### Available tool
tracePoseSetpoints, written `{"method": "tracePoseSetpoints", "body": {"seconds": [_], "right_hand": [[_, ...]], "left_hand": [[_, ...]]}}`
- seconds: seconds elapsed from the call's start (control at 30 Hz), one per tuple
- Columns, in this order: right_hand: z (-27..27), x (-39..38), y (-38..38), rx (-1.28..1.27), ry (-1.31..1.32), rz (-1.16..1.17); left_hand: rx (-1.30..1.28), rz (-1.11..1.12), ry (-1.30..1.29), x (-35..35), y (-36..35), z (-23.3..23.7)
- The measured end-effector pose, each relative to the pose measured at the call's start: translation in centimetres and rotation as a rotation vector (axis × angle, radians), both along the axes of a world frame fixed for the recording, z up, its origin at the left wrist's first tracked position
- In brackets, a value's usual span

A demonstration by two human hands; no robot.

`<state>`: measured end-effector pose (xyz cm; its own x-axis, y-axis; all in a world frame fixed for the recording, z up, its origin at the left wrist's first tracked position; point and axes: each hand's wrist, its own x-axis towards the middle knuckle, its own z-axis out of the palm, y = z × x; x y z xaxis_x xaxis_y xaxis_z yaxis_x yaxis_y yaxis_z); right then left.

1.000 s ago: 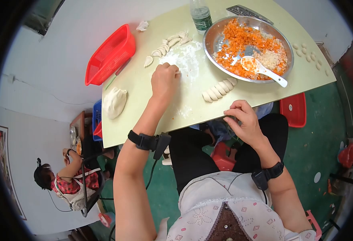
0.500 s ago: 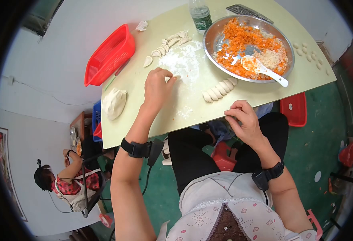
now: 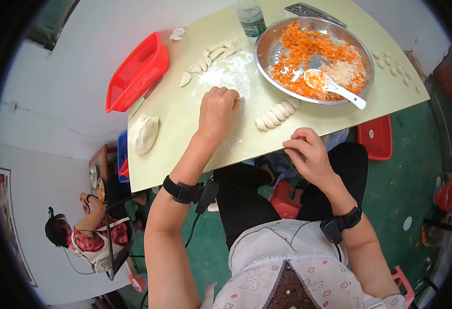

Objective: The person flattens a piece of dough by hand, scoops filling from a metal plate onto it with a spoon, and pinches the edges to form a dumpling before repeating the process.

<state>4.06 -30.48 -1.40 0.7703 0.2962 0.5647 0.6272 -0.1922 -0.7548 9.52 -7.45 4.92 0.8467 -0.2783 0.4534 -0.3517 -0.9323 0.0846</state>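
My left hand [image 3: 218,114] is closed just above the floured patch [image 3: 231,74] of the table [image 3: 179,139]; whatever its fingertips hold is too hidden to make out. At the table's front edge, my right hand [image 3: 311,156] has thumb and fingers pressed together, their contents unclear. Between the hands lies a row of thick white dough pieces [image 3: 276,115]. Behind my left hand is a group of folded dumplings [image 3: 204,64]. A wide metal bowl [image 3: 263,64] holds chopped orange and pale filling [image 3: 313,46] and a white spoon [image 3: 341,91]. A large dough lump [image 3: 143,135] rests at left.
A red basket [image 3: 138,72] stands at the table's left edge. Behind the bowl are a bottle [image 3: 251,21] and a dark slotted grater [image 3: 316,14]. Small dough pieces [image 3: 393,71] lie at right. Another person [image 3: 94,232] sits at lower left.
My left hand has moved right and slightly turned, still closed. My right hand stays nearly in place at the edge. The whole view has shifted slightly.
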Motion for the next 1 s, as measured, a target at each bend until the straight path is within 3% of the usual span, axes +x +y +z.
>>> {"method": "tracePoseSetpoints", "body": {"seconds": [0.23, 0.43, 0.63, 0.73, 0.83, 1.0], "right_hand": [[0.2, 0.0, -0.2, -0.007, 0.008, 0.016], [0.2, 0.0, -0.2, -0.011, -0.017, 0.004], [0.2, -0.2, -0.1, -0.013, -0.013, -0.002], [0.3, -0.3, -0.1, -0.017, -0.002, 0.0], [0.2, 0.0, -0.2, -0.018, -0.032, -0.004], [-0.1, -0.2, 0.2, -0.019, -0.04, -0.039]], "left_hand": [[-0.007, -0.076, 0.212, -2.3, -0.6, 0.6], [0.126, 0.017, 0.276, -4.3, 0.1, 0.9], [-0.156, -0.053, 0.329, -4.0, 1.1, 1.1], [0.247, -0.047, 0.323, -4.0, 0.2, 1.2], [0.21, -0.064, 0.487, -4.1, 0.3, 0.1], [0.219, -0.092, 0.55, -3.4, 0.4, 0.5]]}}
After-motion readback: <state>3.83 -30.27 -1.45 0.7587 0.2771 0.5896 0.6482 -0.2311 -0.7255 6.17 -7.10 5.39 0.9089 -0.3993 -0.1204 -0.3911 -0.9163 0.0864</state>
